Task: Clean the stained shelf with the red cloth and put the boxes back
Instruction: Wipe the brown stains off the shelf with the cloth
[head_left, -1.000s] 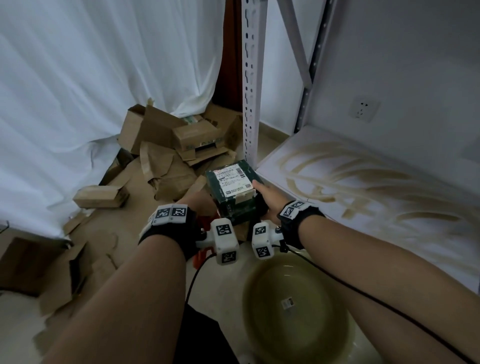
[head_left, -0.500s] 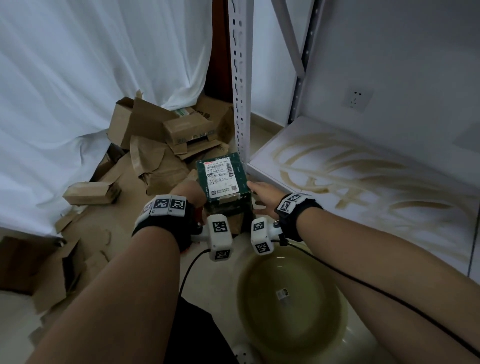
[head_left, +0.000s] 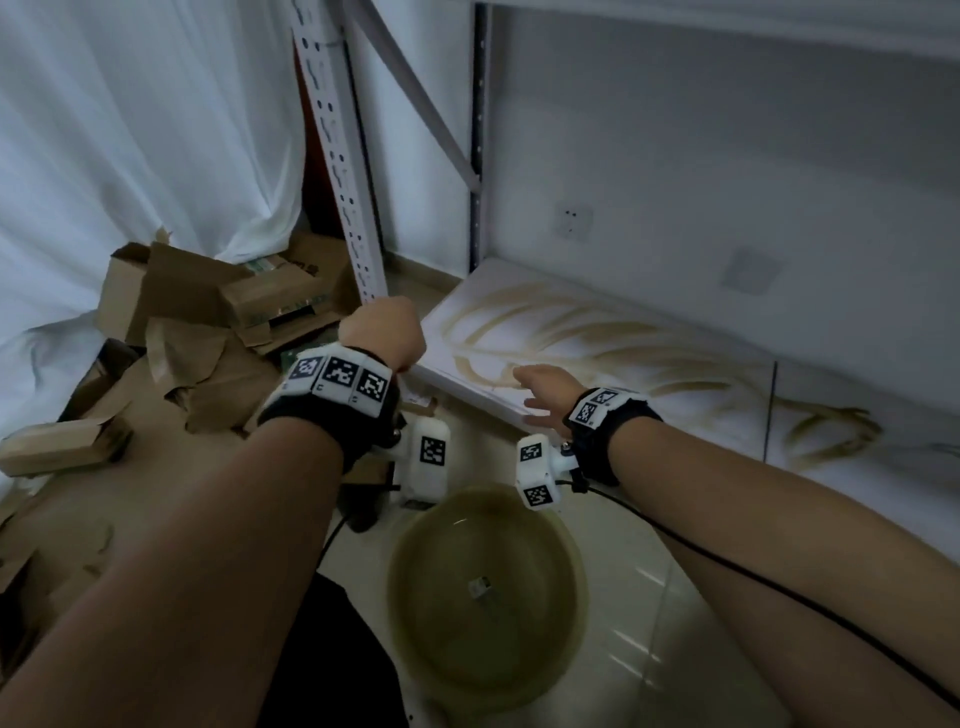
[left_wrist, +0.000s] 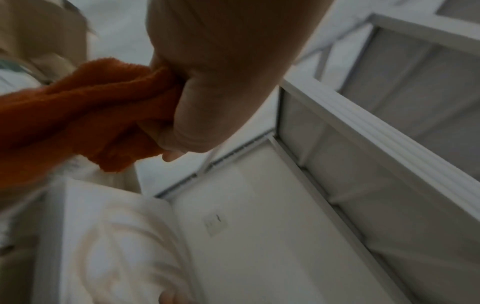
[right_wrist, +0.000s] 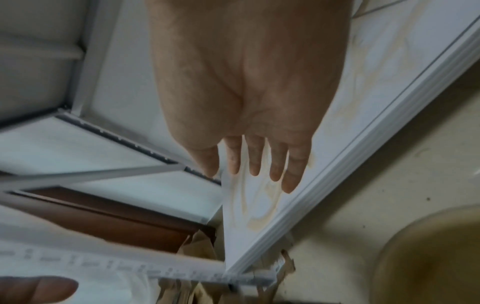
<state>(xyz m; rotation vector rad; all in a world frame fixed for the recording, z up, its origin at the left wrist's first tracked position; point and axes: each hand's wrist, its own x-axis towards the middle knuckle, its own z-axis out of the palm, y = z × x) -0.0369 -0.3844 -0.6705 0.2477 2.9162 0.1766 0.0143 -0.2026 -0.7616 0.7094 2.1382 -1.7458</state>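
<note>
The white shelf (head_left: 649, 374) is streaked with brown stains along its whole length. My left hand (head_left: 382, 332) is a fist at the shelf's front left corner, by the upright. In the left wrist view it (left_wrist: 207, 92) grips the bunched red cloth (left_wrist: 78, 115), which the hand hides in the head view. My right hand (head_left: 540, 389) hovers open over the shelf's front edge, its fingers (right_wrist: 254, 162) straight and holding nothing. Only a sliver of the green box (head_left: 290, 358) shows behind my left wristband, down by the cardboard.
A round basin (head_left: 457, 501) of yellowish water stands on the floor just below my wrists. Torn cardboard boxes (head_left: 208, 312) are piled on the floor to the left. The perforated upright (head_left: 337, 156) rises at the shelf's left corner. Another shelf sits overhead.
Both hands held the green box before; now neither does. My left hand has come up to the shelf corner gripping the red cloth, and my right hand has opened over the shelf.
</note>
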